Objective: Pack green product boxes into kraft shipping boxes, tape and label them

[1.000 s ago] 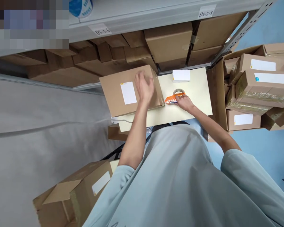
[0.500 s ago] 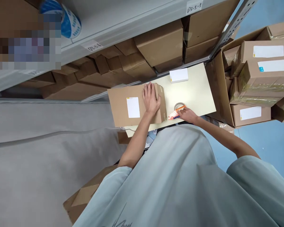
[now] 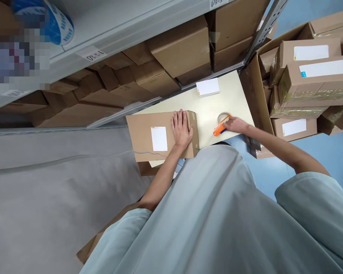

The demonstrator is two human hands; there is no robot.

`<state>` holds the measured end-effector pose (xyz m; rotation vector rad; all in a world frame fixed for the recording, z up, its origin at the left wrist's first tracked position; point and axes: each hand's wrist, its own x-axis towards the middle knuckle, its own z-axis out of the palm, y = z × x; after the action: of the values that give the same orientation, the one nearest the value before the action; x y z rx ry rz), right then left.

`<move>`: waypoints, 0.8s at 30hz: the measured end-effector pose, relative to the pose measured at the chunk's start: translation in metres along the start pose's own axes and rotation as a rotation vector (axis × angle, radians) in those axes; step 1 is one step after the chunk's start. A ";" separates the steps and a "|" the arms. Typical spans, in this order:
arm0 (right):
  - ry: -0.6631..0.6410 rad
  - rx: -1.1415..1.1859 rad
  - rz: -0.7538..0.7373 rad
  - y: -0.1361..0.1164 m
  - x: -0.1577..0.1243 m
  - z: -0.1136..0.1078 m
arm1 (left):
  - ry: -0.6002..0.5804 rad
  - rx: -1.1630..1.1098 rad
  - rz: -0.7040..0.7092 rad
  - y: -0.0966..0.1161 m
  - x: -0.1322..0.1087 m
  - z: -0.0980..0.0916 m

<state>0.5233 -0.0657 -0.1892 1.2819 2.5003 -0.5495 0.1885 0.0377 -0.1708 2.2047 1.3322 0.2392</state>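
Note:
A cardboard box (image 3: 143,137) with a white label (image 3: 159,138) lies on the pale tabletop (image 3: 231,91), reaching past its left end. My left hand (image 3: 181,131) rests flat on the box near its right end, fingers stretched out. To the right of the box, my right hand (image 3: 236,124) is closed around an orange tape dispenser (image 3: 219,128) carrying a roll of tape. The dispenser is apart from the box, over the tabletop. A stack of white labels (image 3: 208,87) lies at the table's far side.
Shelving with cardboard boxes (image 3: 180,45) runs along the far side. At the right stands a large open carton (image 3: 255,91) filled with taped, labelled boxes (image 3: 317,80). A grey cable (image 3: 74,158) crosses at the left. Blue-and-white rolls (image 3: 58,24) sit on the upper shelf.
My right hand has drawn the tape dispenser right, away from the box's end. The box and my left hand have shifted slightly towards me. The camera view has also moved.

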 end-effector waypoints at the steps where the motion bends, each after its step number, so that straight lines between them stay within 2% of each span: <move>1: -0.019 -0.008 0.070 0.023 -0.006 -0.007 | -0.006 -0.002 0.001 0.001 -0.001 -0.001; 4: -0.023 -0.071 0.223 0.077 -0.012 -0.029 | -0.019 -0.027 0.002 0.005 -0.004 -0.003; 7: 0.006 -0.081 0.230 0.094 0.009 -0.050 | -0.039 -0.042 0.012 0.009 -0.011 -0.005; 10: -0.009 -0.060 0.199 0.080 0.049 -0.064 | -0.085 -0.042 0.042 0.012 -0.021 -0.004; 14: -0.060 -0.070 0.136 0.055 0.101 -0.069 | -0.137 -0.038 0.094 0.016 -0.030 0.000; 19: -0.074 -0.076 0.062 0.037 0.129 -0.066 | -0.158 -0.048 0.140 0.018 -0.035 -0.001; 21: -0.069 -0.056 0.085 0.031 0.129 -0.064 | -0.068 -0.054 0.044 0.014 -0.046 -0.005; 22: -0.062 -0.040 0.099 0.028 0.128 -0.063 | 0.034 -0.049 -0.077 0.009 -0.055 -0.008; 24: -0.048 -0.011 0.124 0.018 0.126 -0.059 | 0.307 -0.035 -0.444 -0.005 -0.078 -0.015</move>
<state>0.4626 0.0610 -0.1918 1.3910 2.3629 -0.5297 0.1402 -0.0225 -0.1511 1.8313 1.9251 0.4383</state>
